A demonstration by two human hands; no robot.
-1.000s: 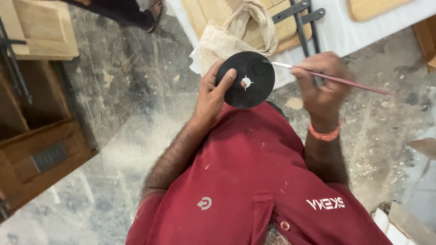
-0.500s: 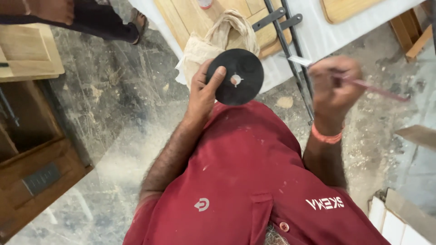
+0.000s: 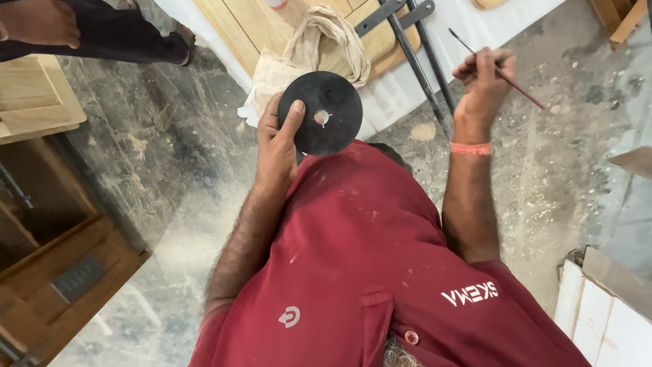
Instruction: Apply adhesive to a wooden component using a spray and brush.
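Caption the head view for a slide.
Left hand holds a black disc; right hand holds a thin brush raised.

Bare floor right — cloth, metal bars crowd ahead.

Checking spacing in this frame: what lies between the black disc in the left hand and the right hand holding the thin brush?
In the head view, dark metal bars cross between the black disc and the right hand, over white sheet and dusty floor.

Woodworking shop: sawdusty floor, timber panels
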